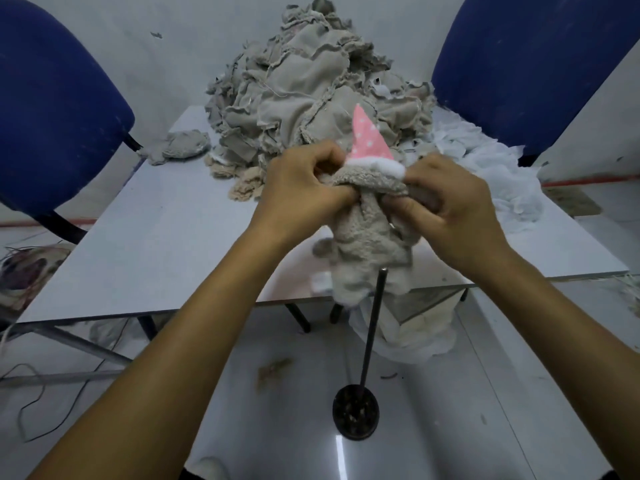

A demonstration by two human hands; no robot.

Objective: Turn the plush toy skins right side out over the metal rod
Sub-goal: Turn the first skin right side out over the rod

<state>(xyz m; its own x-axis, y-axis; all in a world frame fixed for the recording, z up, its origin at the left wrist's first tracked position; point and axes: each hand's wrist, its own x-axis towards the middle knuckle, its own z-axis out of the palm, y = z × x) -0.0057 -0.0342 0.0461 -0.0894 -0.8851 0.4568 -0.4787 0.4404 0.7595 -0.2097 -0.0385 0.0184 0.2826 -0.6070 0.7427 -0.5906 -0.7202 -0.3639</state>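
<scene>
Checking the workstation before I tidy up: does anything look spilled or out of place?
Yes. A clump of brownish fluff lies on the floor left of the metal rod, and white fabric spills off the table edge toward the floor.

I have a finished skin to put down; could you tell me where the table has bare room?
The near-left stretch of the table is bare, bordered by its front edge and the small grey scrap. The back is crowded by the heap of skins, the right by white fabric.

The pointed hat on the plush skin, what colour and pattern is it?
Pink with small white dots, above a white fluffy brim; the pointed hat shows clearly in the head view.
</scene>
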